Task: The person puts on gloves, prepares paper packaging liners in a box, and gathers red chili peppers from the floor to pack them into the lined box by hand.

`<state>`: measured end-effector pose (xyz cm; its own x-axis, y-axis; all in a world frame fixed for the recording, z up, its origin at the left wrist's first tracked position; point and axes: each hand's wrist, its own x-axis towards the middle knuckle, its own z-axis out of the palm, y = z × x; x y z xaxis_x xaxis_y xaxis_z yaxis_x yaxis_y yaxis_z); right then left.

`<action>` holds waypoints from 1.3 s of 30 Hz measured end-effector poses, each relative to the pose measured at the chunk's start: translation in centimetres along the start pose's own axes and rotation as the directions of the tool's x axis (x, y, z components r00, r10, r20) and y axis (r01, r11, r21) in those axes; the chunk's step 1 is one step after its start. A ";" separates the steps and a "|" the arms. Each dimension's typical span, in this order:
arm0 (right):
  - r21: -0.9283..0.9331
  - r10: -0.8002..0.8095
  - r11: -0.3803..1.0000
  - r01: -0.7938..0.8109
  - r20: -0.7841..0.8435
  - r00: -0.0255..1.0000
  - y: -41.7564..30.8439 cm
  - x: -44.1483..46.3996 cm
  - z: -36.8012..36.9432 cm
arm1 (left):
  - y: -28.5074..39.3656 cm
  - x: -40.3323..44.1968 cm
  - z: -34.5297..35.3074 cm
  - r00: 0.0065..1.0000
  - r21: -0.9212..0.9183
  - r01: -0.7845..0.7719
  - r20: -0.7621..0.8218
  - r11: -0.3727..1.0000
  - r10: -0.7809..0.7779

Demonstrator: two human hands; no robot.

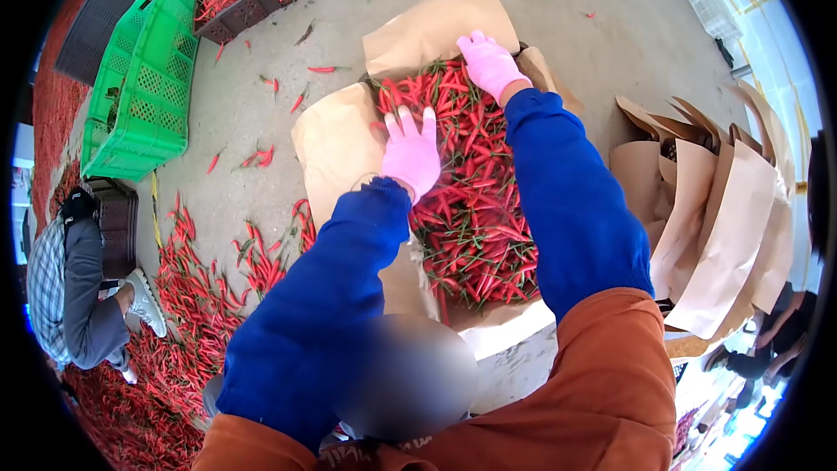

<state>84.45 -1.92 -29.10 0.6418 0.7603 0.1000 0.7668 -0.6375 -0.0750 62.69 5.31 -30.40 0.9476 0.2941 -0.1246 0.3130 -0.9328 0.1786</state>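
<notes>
Red chili peppers [475, 201] with green stems fill a container lined with brown paper in front of me. My left hand [411, 157], in a pink glove with pale fingertips, lies over the peppers at the left side, fingers spread and holding nothing. At the far end, my right hand [490, 63], also pink-gloved, rests its stretched fingers on the far brown paper flap [436, 22]. The left paper flap [336, 144] is folded outward onto the floor side. Paper hides most of the container's walls.
Loose peppers [192, 270] are strewn across the floor at left. A green crate [144, 78] and a dark crate of peppers [248, 9] stand at upper left. A person [83, 288] sits at far left. Paper-lined containers [706, 209] stand at right, other people beyond.
</notes>
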 end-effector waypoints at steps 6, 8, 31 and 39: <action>-0.040 0.033 0.999 -0.035 -0.052 0.998 -0.3 0.1 0.8 | 0.1 1.6 -0.4 0.986 -0.019 0.059 0.157 0.998 -0.055; 0.054 0.046 0.998 -0.039 -0.139 0.989 -0.1 0.1 1.2 | -0.3 2.0 0.5 0.988 0.034 0.017 0.150 0.999 -0.022; 0.565 0.303 0.813 -0.141 -0.203 0.931 4.6 -3.3 -1.7 | -0.5 3.7 4.3 0.997 0.152 0.037 0.059 0.988 -0.047; 0.699 0.173 0.694 -0.176 0.075 0.982 -8.8 -11.0 -12.4 | 0.2 2.1 1.3 0.992 -0.028 0.079 0.102 0.996 -0.076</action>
<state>70.57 -6.26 -17.26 0.7635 0.6457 0.0106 0.4238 -0.4885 -0.7627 64.67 5.48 -31.88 0.9097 0.3411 -0.2369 0.3885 -0.9005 0.1954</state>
